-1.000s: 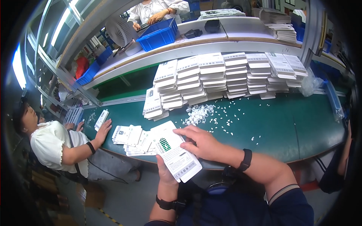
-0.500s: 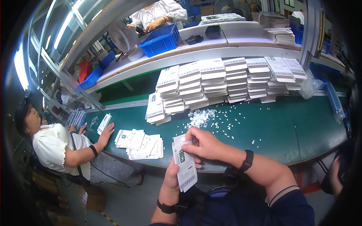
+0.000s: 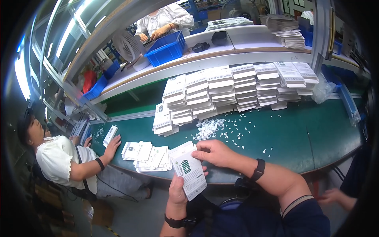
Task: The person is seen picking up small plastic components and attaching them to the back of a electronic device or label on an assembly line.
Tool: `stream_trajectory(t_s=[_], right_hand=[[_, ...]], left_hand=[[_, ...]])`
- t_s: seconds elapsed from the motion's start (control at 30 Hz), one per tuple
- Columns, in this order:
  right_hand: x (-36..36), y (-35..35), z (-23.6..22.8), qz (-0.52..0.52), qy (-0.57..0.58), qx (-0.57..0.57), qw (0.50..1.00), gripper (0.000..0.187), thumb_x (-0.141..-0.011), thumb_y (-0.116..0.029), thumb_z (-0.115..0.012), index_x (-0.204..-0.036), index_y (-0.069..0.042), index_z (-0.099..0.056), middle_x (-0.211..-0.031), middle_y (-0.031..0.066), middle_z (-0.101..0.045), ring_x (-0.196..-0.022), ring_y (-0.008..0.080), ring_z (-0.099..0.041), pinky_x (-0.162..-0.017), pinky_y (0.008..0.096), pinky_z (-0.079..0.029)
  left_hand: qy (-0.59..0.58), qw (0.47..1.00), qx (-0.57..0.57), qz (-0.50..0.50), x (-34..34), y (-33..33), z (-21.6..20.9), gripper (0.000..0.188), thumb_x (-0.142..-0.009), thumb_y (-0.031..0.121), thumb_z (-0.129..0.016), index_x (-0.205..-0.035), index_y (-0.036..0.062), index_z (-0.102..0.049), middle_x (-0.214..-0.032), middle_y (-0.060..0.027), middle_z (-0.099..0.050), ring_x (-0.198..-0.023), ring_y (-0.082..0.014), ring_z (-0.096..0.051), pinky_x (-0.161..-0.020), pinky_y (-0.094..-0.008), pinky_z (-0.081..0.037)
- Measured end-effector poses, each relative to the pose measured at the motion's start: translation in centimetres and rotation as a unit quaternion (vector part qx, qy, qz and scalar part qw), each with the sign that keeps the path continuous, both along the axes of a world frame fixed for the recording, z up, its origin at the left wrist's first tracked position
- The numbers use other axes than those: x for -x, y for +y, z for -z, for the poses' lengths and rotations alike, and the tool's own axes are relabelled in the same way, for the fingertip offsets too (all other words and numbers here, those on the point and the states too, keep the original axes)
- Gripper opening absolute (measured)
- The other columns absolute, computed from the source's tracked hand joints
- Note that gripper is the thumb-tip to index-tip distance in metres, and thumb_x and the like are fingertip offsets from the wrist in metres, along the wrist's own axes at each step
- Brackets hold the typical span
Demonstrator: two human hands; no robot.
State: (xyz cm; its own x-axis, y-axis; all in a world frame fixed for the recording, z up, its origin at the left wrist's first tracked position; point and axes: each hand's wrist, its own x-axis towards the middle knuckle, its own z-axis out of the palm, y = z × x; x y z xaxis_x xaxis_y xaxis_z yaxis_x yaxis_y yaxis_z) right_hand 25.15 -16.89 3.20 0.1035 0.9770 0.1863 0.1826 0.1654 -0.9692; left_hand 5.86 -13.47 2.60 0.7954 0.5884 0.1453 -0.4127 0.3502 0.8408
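Observation:
A flat white carton [image 3: 190, 175] with green and black print is tilted in front of me at the table's near edge, its wide printed face up. My left hand [image 3: 178, 191] is closed around its lower part, with the thumb on the face. The thumb and fingers of my right hand [image 3: 211, 151] pinch its upper right edge. Just beyond that hand lies a heap of small white plastic rings [image 3: 209, 128], with small white bits scattered to its right. A loose pile of flat white cartons [image 3: 152, 156] lies to the left of the carton I hold.
Tall stacks of white cartons [image 3: 215, 89] line the back of the green table [image 3: 294, 136]. At the left sits a co-worker [image 3: 59, 158], one hand near a white box [image 3: 110, 135]. A blue bin [image 3: 166, 49] stands on the shelf behind. Another person's hand [image 3: 333, 196] shows at the right.
The carton has turned so that its wide face shows more fully. My right hand has shifted slightly to the right along its edge. At the far right, another person's hand has come into view.

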Motion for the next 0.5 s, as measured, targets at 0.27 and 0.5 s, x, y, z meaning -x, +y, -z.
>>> stream_trajectory(t_s=[0.27, 0.5], right_hand=[[-0.4, 0.0, 0.2, 0.041, -0.029, -0.04, 0.998, 0.027, -0.094, -0.025, -0.062, -0.082, -0.001, -0.06, -0.069, 0.0045, -0.058, -0.064, 0.0096, -0.05, -0.059, 0.0296, -0.044], [0.8, 0.0, 0.9, 0.086, -0.093, -0.03, 0.992, 0.036, -0.095, -0.031, -0.055, -0.076, 0.0, -0.053, -0.067, 0.02, -0.056, -0.061, 0.0337, -0.054, -0.059, 0.0411, -0.043]], left_hand=[[0.055, 0.996, 0.025, -0.07, 0.5, 0.3, 2.0, 0.034, -0.103, 0.013, -0.042, -0.131, -0.0056, -0.046, -0.126, -0.0145, -0.058, -0.117, -0.0228, -0.056, -0.1, -0.0374, -0.044], [0.056, 0.992, -0.012, -0.112, -0.3, 0.0, 3.4, 0.039, -0.103, 0.02, -0.042, -0.134, -0.0043, -0.042, -0.129, -0.0154, -0.055, -0.117, -0.0226, -0.055, -0.101, -0.0361, -0.043]])
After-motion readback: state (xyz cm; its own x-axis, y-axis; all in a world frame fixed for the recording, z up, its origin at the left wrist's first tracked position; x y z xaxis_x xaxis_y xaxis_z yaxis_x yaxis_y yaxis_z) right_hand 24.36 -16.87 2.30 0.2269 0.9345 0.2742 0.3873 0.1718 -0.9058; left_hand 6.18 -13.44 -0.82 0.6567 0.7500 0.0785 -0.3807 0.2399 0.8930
